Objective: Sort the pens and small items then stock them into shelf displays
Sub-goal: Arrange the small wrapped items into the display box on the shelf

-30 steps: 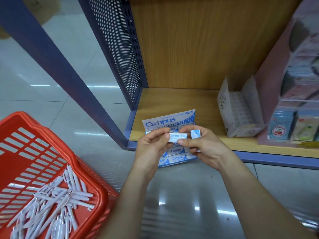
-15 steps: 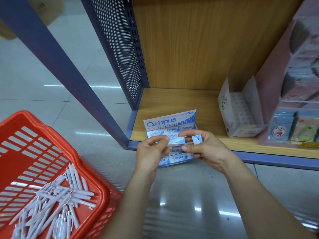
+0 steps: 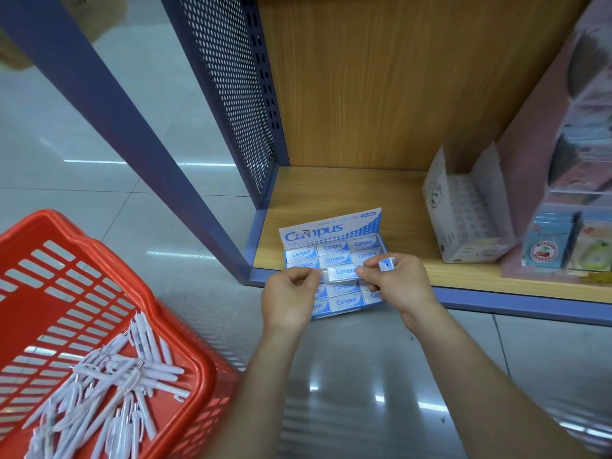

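left hand (image 3: 291,299) — fingers pinch eraser (image 3: 342,272) end; right hand (image 3: 402,288) — pinches other end, grips second eraser (image 3: 386,264); both above box (image 3: 331,231) at shelf (image 3: 331,193) edge; pens (image 3: 132,369) in basket (image 3: 202,372)

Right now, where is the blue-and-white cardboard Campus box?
Head view: the Campus box sits at the wooden shelf's front left corner, by the blue perforated side panel, left of the white carton.

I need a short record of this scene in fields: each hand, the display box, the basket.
left hand: pinches the left end of a Campus eraser
right hand: pinches its right end, also holds a second eraser
Campus display box: at the front edge of the wooden shelf, rows of erasers inside
red basket: left of the hands, holds white pens
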